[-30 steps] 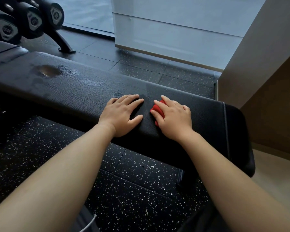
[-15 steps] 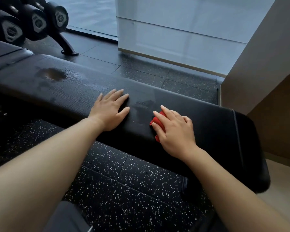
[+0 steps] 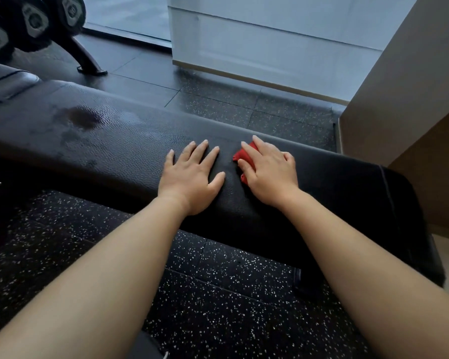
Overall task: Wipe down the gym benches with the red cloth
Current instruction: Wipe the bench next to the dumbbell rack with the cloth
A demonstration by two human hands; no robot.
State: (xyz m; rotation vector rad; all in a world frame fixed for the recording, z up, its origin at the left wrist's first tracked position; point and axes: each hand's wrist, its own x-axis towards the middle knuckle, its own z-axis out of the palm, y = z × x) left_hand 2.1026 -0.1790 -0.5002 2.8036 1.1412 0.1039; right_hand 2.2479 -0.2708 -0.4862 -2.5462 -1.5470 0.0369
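The long black surface (image 3: 119,151) runs from the far left, past both hands, to a rounded, stitched end to the right of the right hand (image 3: 268,172). Its padding is covered in pebbled, leather-like vinyl. The red cloth (image 3: 245,154) is a soft crumpled wad pinned under the right hand's palm and fingers, which lie nearly flat over it. Only its left edge shows, running from the index fingertip back to the thumb. The left hand (image 3: 192,180) rests just beside it, apart from the cloth, fingers spread wide and flat on the vinyl. A dark wet patch (image 3: 84,117) lies well left of the left hand. Speckled rubber floor (image 3: 218,307) shows below the forearms.
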